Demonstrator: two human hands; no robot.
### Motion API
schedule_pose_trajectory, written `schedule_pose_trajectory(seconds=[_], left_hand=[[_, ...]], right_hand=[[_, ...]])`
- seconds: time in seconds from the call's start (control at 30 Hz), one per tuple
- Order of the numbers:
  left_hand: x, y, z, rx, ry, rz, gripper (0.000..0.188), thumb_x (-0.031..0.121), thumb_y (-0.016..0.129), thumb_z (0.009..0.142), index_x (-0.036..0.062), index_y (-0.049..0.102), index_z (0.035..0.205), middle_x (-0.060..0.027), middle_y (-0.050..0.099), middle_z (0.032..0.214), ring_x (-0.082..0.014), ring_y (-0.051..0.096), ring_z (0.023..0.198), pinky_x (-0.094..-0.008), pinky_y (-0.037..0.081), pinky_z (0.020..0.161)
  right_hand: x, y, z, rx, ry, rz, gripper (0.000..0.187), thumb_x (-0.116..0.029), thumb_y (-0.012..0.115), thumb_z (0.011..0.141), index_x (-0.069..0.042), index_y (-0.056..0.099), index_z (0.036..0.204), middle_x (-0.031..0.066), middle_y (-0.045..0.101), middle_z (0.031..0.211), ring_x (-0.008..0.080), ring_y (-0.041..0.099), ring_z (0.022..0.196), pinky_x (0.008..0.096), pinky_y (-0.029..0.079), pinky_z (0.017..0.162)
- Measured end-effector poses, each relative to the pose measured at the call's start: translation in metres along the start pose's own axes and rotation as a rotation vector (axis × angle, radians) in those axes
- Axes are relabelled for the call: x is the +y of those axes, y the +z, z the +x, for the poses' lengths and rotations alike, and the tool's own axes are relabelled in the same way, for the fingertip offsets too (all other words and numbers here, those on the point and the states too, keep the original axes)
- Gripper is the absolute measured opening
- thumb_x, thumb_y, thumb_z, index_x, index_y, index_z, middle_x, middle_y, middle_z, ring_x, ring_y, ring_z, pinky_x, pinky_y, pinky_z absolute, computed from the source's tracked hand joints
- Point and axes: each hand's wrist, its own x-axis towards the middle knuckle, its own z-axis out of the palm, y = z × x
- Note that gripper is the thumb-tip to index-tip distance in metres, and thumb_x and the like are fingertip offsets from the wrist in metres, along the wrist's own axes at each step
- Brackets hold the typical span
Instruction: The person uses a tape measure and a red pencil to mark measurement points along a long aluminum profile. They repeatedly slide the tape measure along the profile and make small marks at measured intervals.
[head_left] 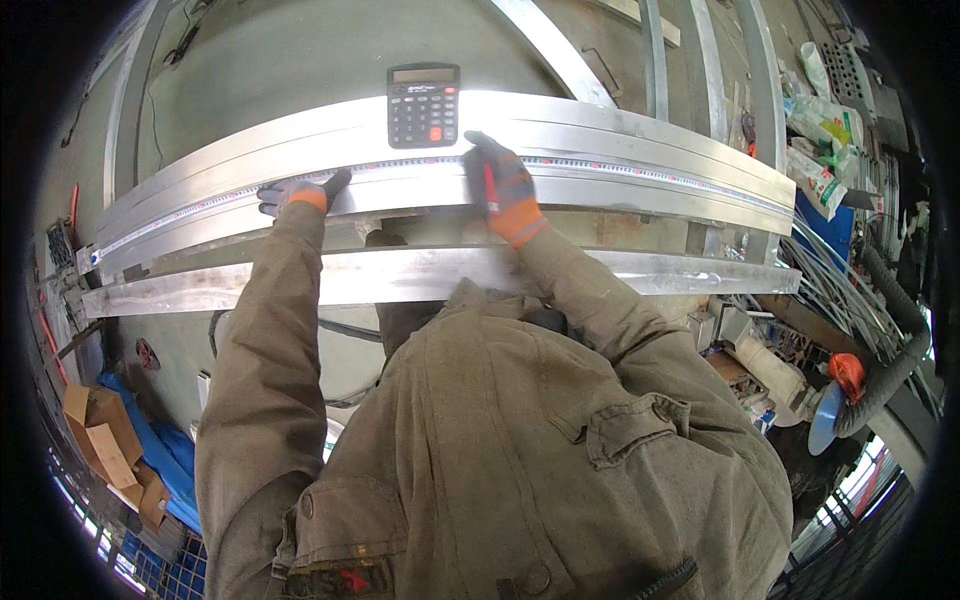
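My left hand (300,192), in a grey work glove with an orange cuff, rests on the shiny metal bars (620,130). Its thumb and fingers are spread along the near edge of a tape measure (400,165) stretched lengthwise over them. My right hand (502,185), gloved alike and slightly blurred, hovers over the bars just right of a black calculator (423,106). A slim red stick, like a pen (490,187), is tucked in its grip, while one finger reaches towards the calculator's lower right corner. The calculator lies flat on the far bars.
Closer to my body runs another metal beam (400,275). Metal frame legs (555,50) extend beyond the bars. Plastic bags (815,180) and thin metal rods (850,285) lie at the right, near a grey hose (895,290). A cardboard box (105,435) sits at lower left.
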Motion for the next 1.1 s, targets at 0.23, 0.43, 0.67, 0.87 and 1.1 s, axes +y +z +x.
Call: schedule_pose_trajectory(seconds=[0.23,0.43,0.67,0.87,1.1], left_hand=[[0.006,-0.009,-0.013,0.007,0.016,-0.033,0.164,0.103,0.077,0.07,-0.0055,0.025,0.181,-0.0403,0.013,0.186,-0.0559,0.004,0.175,-0.0618,0.012,0.14],[0.012,-0.012,-0.014,0.029,0.024,-0.04,0.165,0.102,0.079,0.069,-0.0053,0.024,0.181,-0.04,0.012,0.186,-0.0564,0.004,0.174,-0.0611,0.013,0.14],[0.014,-0.013,-0.017,0.038,0.025,-0.052,0.165,0.101,0.081,0.068,-0.005,0.024,0.181,-0.0396,0.011,0.186,-0.0568,0.005,0.174,-0.0604,0.014,0.14],[0.012,-0.012,-0.017,0.041,0.012,-0.072,0.166,0.1,0.083,0.067,-0.0048,0.024,0.181,-0.0393,0.011,0.187,-0.0572,0.005,0.174,-0.0597,0.015,0.141],[0.012,-0.014,-0.02,0.043,0.001,-0.087,0.167,0.099,0.085,0.065,-0.0045,0.023,0.181,-0.0389,0.01,0.187,-0.0577,0.005,0.174,-0.0589,0.016,0.141]], right_hand=[[0.036,-0.019,-0.059,0.126,0.298,0.22,0.029,-0.021,0.067,0.114,-0.005,0.074,0.137,0.0187,0.08,0.12,0.0301,0.079,0.108,0.041,0.062,0.094],[0.081,-0.004,-0.083,0.152,0.282,0.4,0.024,-0.023,0.074,0.111,-0.003,0.075,0.125,0.0135,0.082,0.108,0.0217,0.079,0.096,0.037,0.063,0.085],[0.095,-0.006,-0.081,0.266,0.232,0.26,0.02,-0.021,0.078,0.108,-0.004,0.076,0.119,0.012,0.081,0.102,0.0202,0.077,0.09,0.0362,0.062,0.082],[0.076,-0.022,-0.07,0.226,0.286,0.234,0.015,-0.019,0.078,0.106,-0.005,0.075,0.113,0.0117,0.08,0.098,0.021,0.076,0.085,0.0364,0.061,0.079],[0.061,-0.025,-0.055,0.199,0.265,0.202,0.01,-0.016,0.079,0.104,-0.007,0.075,0.107,0.0114,0.078,0.093,0.022,0.074,0.08,0.0368,0.06,0.075]])
